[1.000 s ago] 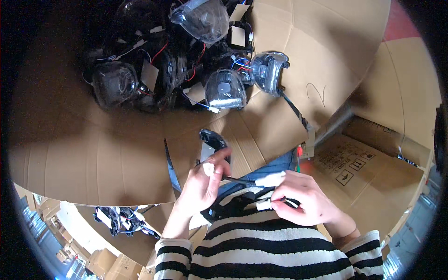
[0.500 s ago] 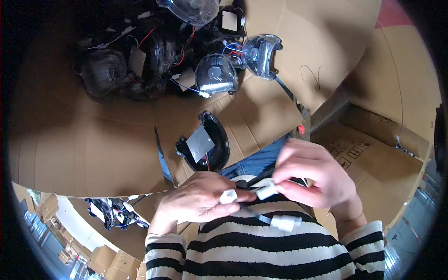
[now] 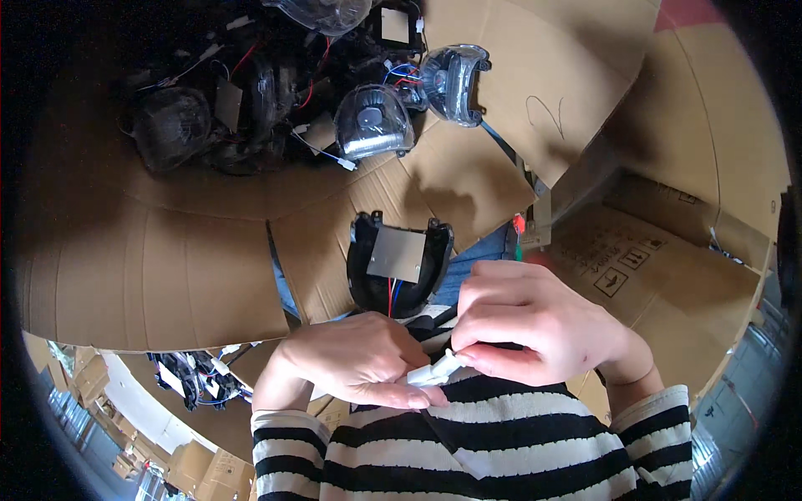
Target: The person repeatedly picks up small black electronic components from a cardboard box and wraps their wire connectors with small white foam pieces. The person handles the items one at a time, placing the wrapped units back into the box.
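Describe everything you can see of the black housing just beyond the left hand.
The black housing is a rounded, bowl-like shell, seemingly plastic, with small projecting tabs at its two upper corners. A flat, pale grey rectangular plate, apparently metal, lies across its middle. Red, white and blue wires run from below the plate toward the left hand. Its rounded edge faces the person, and the cardboard flap shows behind it. Whether the hand touches the shell cannot be told.

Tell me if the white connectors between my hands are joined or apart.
They appear touching: the white connectors meet between the left hand and right hand. Whether they're locked, I cannot tell.
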{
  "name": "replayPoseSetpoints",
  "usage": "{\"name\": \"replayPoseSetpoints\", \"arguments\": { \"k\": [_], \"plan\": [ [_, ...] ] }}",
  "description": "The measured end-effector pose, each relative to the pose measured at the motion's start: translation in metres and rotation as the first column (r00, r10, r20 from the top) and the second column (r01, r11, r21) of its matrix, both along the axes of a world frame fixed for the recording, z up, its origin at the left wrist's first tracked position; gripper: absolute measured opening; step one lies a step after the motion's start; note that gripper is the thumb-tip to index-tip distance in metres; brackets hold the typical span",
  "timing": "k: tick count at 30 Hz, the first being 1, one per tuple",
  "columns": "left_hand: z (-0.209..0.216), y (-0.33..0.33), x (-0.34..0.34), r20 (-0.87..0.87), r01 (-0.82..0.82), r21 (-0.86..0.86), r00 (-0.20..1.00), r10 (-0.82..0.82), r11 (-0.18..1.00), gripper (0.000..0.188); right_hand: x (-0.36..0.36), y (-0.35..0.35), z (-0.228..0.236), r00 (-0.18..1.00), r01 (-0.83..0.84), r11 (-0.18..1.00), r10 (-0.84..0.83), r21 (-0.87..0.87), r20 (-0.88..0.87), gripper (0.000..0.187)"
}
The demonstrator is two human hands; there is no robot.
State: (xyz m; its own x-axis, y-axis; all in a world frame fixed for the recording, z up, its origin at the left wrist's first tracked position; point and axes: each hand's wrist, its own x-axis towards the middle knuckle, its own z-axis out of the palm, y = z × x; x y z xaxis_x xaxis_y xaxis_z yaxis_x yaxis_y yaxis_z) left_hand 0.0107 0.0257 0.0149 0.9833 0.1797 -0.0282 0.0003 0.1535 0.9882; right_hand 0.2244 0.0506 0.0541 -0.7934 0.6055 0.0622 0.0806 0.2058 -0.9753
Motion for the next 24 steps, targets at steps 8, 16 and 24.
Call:
{"name": "replayPoseSetpoints", "arguments": {
  "k": [8, 16, 24],
  "plan": [
    [-0.015, 0.002, 0.001, 0.111, -0.109, -0.232, 0.984, 0.138, 0.966, 0.034, -0.008, -0.008, -0.004, 0.981, 0.157, 0.969, -0.175, 0.192, 0.08, 0.015],
    [-0.018, 0.005, -0.005, 0.113, -0.414, -0.126, 0.897, 0.428, 0.901, 0.019, 0.02, 0.004, 0.002, 0.941, 0.298, 0.954, -0.298, 0.023, 0.161, 0.006],
    [-0.023, -0.019, -0.01, -0.154, -0.732, -0.277, 0.673, 0.723, 0.622, 0.014, 0.041, -0.003, 0.014, 0.947, 0.322, 0.929, -0.314, -0.181, 0.071, 0.005]
  ]
}}
